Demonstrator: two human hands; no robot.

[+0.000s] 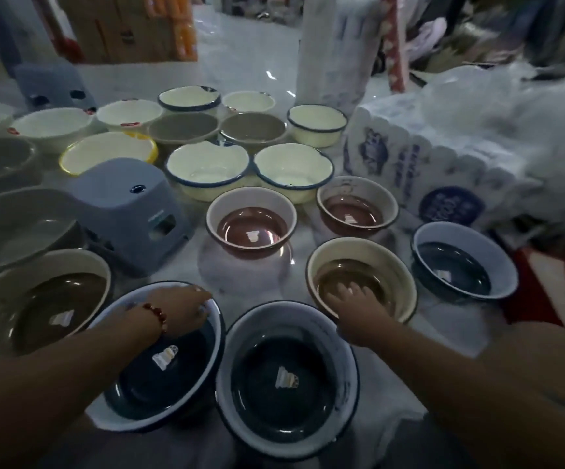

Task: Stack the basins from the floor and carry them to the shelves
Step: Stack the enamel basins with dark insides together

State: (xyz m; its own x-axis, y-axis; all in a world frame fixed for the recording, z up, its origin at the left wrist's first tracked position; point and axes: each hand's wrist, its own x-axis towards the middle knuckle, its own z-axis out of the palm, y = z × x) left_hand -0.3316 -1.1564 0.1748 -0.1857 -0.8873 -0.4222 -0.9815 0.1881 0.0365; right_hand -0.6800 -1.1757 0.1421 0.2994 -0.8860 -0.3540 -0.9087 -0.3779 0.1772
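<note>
While many basins sit spread over the pale floor [257, 62], the left hand [179, 309] grips the far rim of a dark blue basin [159, 367] at the near left, its fingers [203, 304] curled over the white edge and a red bead bracelet [157, 314] on the wrist. Just right of it, rims nearly touching, lies a second dark blue basin [287, 380] with a pale sticker on its bottom. The right hand [355, 309] reaches into a brown basin [362, 279] with a cream wall, fingers spread apart and pressed flat on the inside (nothing is pinched). Farther off stand two pink basins [250, 225], a third blue one [463, 262] at the right, and cream basins with blue rims [206, 170]. A grey plastic stool [128, 211] sits at the left among them, and wrapped paper-roll packs [426, 164] lie at the right.
</note>
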